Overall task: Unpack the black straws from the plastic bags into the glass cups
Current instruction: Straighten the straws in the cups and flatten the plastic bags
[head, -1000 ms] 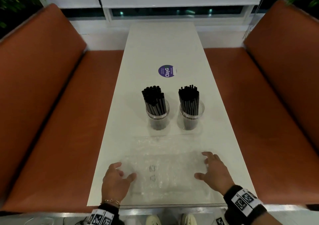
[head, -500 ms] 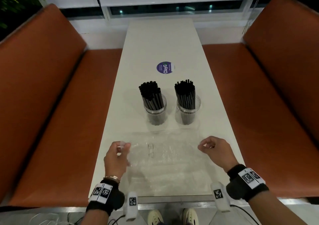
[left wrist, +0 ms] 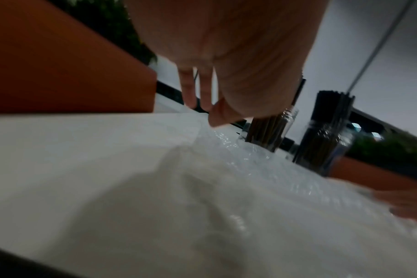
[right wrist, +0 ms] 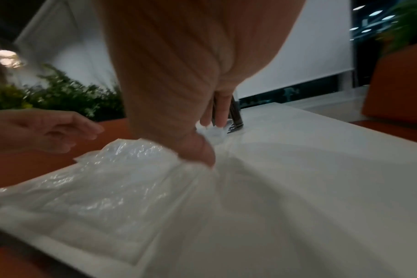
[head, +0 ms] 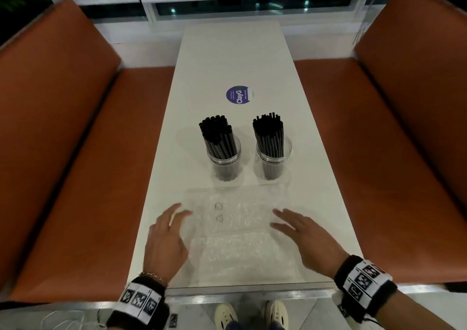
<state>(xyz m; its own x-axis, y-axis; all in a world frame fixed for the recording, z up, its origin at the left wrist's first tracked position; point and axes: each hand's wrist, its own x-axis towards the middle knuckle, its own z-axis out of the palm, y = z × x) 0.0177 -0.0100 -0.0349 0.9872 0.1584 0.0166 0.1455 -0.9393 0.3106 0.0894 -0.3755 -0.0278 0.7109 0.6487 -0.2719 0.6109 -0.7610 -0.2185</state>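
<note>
Straws (head: 217,137), slim black tubes, fill two clear round cups (head: 273,162).

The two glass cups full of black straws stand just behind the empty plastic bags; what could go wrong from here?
1. The clear plastic bags lie close to the left glass cup and the right glass cup. Dragging the bags might tip a cup if it stands on their edge.
2. The black straws rise high above the rims, so a reaching left hand or right hand could knock them over.
</note>
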